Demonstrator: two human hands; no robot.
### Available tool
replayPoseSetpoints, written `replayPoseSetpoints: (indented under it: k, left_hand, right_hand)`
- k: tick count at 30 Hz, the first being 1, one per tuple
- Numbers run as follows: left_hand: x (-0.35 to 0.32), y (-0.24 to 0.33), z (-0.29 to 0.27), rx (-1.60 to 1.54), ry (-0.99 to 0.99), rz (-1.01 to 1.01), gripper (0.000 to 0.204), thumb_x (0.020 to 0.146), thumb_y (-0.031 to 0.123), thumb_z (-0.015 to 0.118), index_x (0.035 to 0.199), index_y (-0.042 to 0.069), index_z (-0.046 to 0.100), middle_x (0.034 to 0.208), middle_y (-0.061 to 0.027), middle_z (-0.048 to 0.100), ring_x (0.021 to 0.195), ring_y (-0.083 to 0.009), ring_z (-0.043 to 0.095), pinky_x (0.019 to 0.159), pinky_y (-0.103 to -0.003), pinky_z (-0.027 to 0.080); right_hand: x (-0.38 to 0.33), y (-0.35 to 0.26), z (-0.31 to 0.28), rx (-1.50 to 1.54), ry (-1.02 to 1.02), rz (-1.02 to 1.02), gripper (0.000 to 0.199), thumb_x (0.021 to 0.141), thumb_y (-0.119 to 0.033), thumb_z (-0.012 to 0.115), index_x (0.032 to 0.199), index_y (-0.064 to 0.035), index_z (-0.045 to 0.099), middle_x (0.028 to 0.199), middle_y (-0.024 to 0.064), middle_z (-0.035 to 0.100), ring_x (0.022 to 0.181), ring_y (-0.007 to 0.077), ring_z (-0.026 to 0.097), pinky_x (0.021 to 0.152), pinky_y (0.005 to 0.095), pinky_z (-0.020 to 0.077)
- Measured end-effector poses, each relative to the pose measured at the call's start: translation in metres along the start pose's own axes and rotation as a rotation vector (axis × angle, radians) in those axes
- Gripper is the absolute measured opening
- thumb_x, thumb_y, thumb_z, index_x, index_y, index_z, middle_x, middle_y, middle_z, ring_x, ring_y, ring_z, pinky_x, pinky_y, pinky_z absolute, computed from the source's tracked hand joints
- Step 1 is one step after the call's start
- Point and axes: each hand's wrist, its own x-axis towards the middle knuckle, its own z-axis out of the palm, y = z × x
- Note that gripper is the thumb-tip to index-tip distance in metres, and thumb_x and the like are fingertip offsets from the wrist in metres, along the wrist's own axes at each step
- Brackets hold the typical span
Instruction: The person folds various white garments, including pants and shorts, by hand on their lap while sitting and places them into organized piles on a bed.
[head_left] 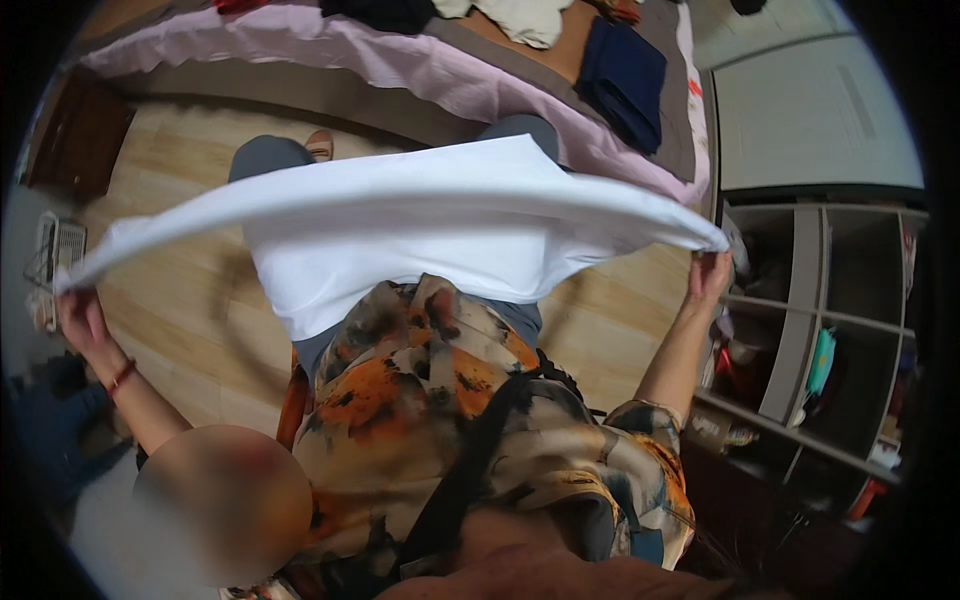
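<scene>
A white long-sleeved top (400,235) lies across my lap, its two long sides pulled out wide like sleeves. My left hand (84,318), with a red band at the wrist, pinches the far left end of the cloth. At the other end, my right hand (708,278) grips the gathered tip between closed fingers. Between the hands the upper edge hangs in a slight curve and is a little blurred. The body of the top covers my grey trousers (270,155) and reaches my patterned shirt (430,350).
Ahead stands a bed with a pink-edged cover (450,85). On it lie a folded navy cloth (622,82) and a cream garment (525,20). Open grey shelves (790,325) with assorted items are close on the right. A white basket (68,245) and brown cabinet (85,135) are at left.
</scene>
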Motion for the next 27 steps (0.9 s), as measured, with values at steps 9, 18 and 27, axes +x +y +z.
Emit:
replayPoseSetpoints:
  k: [9,18,27]
  left_hand:
    - [-0.129,-0.121,-0.020,0.593,0.325,-0.835,0.028,0.084,0.024,0.057,0.109,0.009,0.057,0.107,-0.0054,0.062,0.090,-0.0159,0.058,0.076,-0.028,0.043]
    - [-0.070,-0.145,0.108,0.508,0.136,-0.604,0.026,0.085,0.013,0.059,0.110,0.005,0.055,0.105,-0.0068,0.063,0.089,-0.0169,0.059,0.077,-0.030,0.047]
    - [-0.041,-0.164,0.271,0.535,-0.230,-0.521,0.019,0.084,0.007,0.059,0.102,0.002,0.059,0.096,-0.0091,0.064,0.082,-0.0167,0.061,0.075,-0.028,0.049]
  right_hand:
    - [-0.156,0.155,-0.082,-0.002,0.371,0.600,0.033,0.092,-0.044,0.049,0.095,-0.0124,0.058,0.102,0.0091,0.065,0.092,0.0221,0.063,0.073,0.0463,0.0530]
    - [-0.114,0.264,0.069,-0.052,0.272,1.163,0.075,0.088,-0.060,0.042,0.142,-0.0102,0.026,0.133,0.0224,0.042,0.111,0.0310,0.055,0.085,0.0496,0.0504]
    - [-0.108,0.333,0.077,0.125,0.355,0.995,0.034,0.087,-0.012,0.052,0.115,0.0075,0.053,0.104,0.0185,0.063,0.095,0.0297,0.062,0.088,0.0412,0.0493]
